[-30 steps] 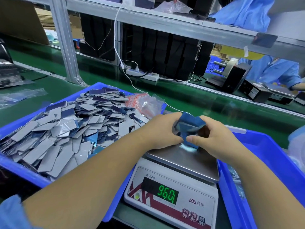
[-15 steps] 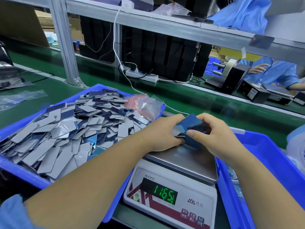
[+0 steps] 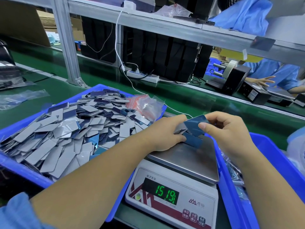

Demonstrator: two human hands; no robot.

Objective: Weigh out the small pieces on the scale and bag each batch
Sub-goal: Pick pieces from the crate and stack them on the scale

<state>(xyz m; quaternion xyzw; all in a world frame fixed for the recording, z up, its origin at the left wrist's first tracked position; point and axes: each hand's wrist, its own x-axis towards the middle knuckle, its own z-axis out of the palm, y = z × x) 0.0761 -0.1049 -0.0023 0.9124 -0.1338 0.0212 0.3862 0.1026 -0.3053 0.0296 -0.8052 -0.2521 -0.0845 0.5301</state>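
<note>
The right hand pinches a blue rectangular piece between thumb and curled fingers, holding it just above the far edge of the scale pan. The left hand curls round a small stack of pieces whose lower end rests on the pan, so the batch is half carried, half weighed. The scale display shows green digits that seem to read 15.19 (with hands on the load, that figure is probably not settled).

This looks like the weighing step, the batch being adjusted one piece at a time. The next move calls for letting go of the stack so the reading steadies, then adding or removing a piece to suit it.

The supply lies just to the left: a blue bin heaped with grey and blue pieces, with small clear bags at its far corner. A second blue bin stands right of the scale on the green desk.
</note>
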